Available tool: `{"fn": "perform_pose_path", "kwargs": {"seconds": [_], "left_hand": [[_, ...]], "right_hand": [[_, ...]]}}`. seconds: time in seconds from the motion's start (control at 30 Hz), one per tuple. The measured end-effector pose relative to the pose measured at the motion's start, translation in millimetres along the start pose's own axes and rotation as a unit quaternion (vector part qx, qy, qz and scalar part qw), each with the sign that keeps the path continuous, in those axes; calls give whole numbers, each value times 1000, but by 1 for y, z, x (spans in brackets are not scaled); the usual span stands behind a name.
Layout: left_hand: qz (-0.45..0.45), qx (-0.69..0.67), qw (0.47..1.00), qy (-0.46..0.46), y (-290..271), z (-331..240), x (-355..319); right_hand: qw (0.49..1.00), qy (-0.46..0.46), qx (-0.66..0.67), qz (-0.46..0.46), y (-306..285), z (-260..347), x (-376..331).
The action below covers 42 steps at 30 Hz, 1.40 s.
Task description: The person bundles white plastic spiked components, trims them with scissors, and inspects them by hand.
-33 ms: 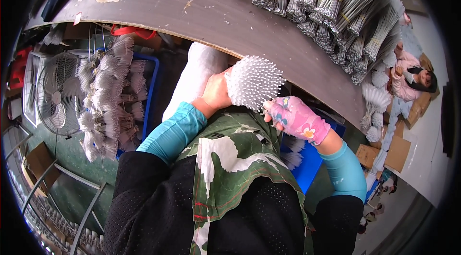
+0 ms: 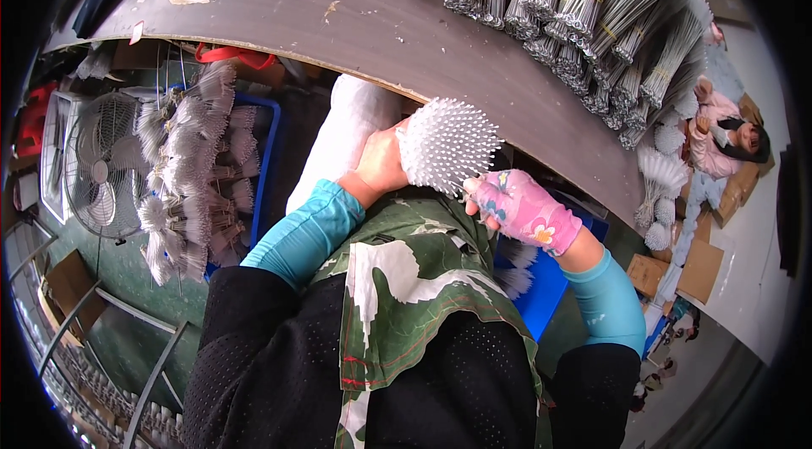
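Note:
A round bundle of thin brushes [image 2: 448, 145] with dense white tips stands over my lap, close to the table's front edge. My left hand [image 2: 382, 163] is closed round its left side, fingers hidden behind the tips. In a pink flowered fingerless glove, my right hand [image 2: 516, 205] has its fingertips pinched together at the bundle's lower right edge. Whatever lies between those fingertips is too small to make out. Below the hands a green and white camouflage apron [image 2: 414, 280] covers my lap.
On the grey-brown table [image 2: 279, 5] lie several bundles of looped wire brushes [image 2: 584, 9] tied with yellow bands. More white brushes [image 2: 190, 161] fill a blue crate at left, beside a fan [image 2: 101, 166]. Another blue bin [image 2: 550, 288] sits by my right arm; a person [image 2: 719, 132] is at far right.

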<state>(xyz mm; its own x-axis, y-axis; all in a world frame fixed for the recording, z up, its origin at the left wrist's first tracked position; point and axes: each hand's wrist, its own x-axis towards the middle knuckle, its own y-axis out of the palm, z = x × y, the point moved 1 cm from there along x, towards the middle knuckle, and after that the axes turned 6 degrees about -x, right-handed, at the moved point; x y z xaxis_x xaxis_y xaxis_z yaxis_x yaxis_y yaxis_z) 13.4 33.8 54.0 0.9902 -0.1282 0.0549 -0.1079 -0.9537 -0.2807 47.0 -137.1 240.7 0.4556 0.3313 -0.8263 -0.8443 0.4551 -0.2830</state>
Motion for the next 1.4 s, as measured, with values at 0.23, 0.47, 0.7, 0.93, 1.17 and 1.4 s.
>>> {"fn": "perform_pose_path", "kwargs": {"seconds": [0.23,0.47,0.7,0.93,1.17,1.4], "left_hand": [[-12,8,1000,18,1,1,0],[4,15,1000,14,-1,-2,1],[0,-2,1000,29,0,-1,1],[13,38,997,65,1,5,-1],[9,36,999,26,6,9,0],[2,25,999,36,3,6,-1]], "right_hand": [[1000,3,30,-1,-2,-7,3],[997,-51,49,-32,-5,4,-1],[995,4,94,36,-16,2,-20],[999,0,33,24,-10,-2,-15],[998,-28,46,-15,8,-9,-7],[995,-59,60,-46,16,-7,-9]]}}
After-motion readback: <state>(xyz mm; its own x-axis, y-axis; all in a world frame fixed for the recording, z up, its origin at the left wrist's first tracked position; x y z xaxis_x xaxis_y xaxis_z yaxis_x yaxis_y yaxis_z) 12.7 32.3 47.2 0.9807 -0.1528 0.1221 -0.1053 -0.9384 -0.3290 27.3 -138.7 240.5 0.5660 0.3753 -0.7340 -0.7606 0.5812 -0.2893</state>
